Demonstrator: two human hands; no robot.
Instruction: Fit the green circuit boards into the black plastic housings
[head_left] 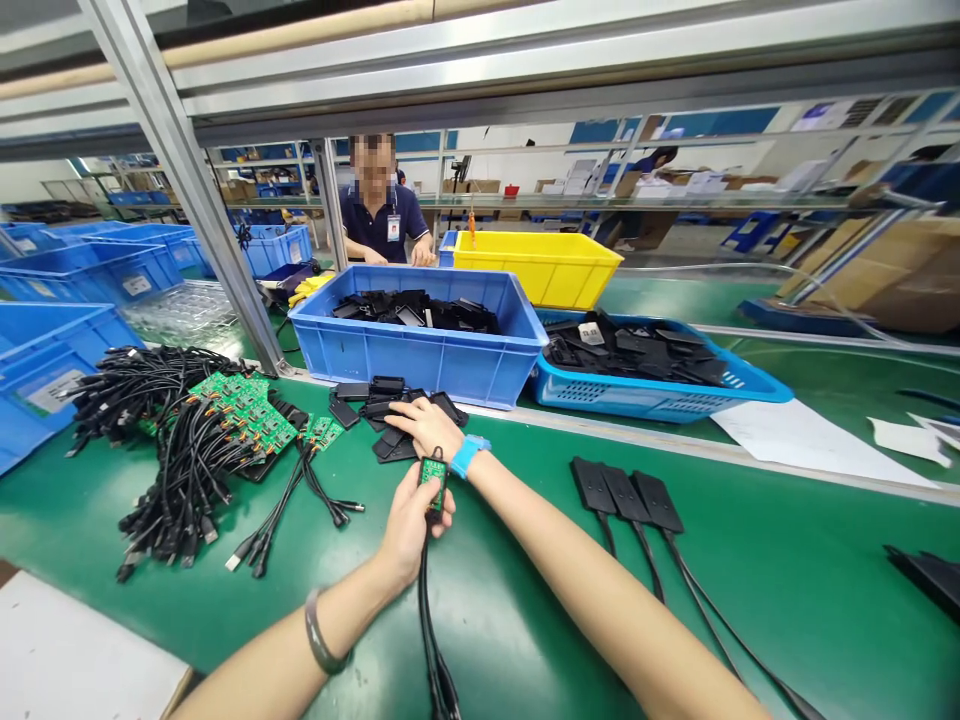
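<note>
By far edge of worktop (517,570), spreading right hand (429,426) over black casings (373,408); clamping left hand (409,520) on green board (433,469), likely steadying it.

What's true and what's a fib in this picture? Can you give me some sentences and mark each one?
1. The left hand holds a green board. True.
2. The left hand wears the blue strap. False: the right hand does.
3. The right hand is over some black cases. True.
4. The blue basket holds black pieces. True.
5. The yellow bin is nearer the hands than the blue basket. False: the basket is nearer.
</note>
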